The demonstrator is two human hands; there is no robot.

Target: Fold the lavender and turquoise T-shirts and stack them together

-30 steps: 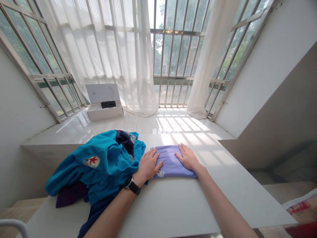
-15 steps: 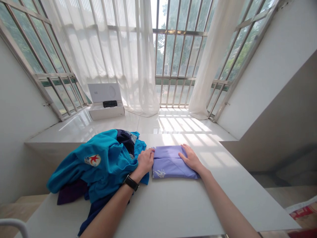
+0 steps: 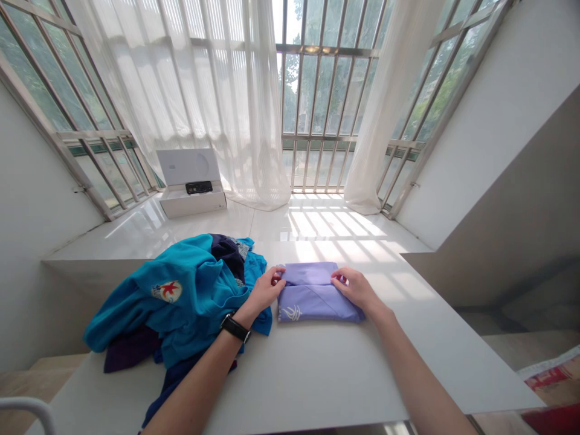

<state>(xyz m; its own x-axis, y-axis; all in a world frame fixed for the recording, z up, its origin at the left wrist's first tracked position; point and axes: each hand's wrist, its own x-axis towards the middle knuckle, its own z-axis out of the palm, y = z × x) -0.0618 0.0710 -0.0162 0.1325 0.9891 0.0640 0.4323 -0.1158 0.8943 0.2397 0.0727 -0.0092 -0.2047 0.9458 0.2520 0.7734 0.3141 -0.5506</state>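
A folded lavender garment (image 3: 312,300) with a white printed emblem lies on the white table (image 3: 290,374). My left hand (image 3: 267,290) grips its left edge near the upper corner, fingers curled over the fold. My right hand (image 3: 356,289) holds the upper right part of the same garment. A black watch (image 3: 234,328) circles my left wrist. Just left of the garment is a heap of clothes: a teal garment (image 3: 181,296) with a star badge (image 3: 167,291) lies over dark navy and purple cloth (image 3: 131,350), touching my left forearm.
An open white box (image 3: 191,202) holding a black object stands on the glossy white ledge (image 3: 136,238) behind the table. Sheer white curtains (image 3: 203,90) and barred windows (image 3: 328,96) fill the back. The table's right edge drops to a lower floor.
Both hands have gone from lying flat on the lavender garment to gripping its upper edges. My left hand has moved off the teal heap's side onto the garment's corner.
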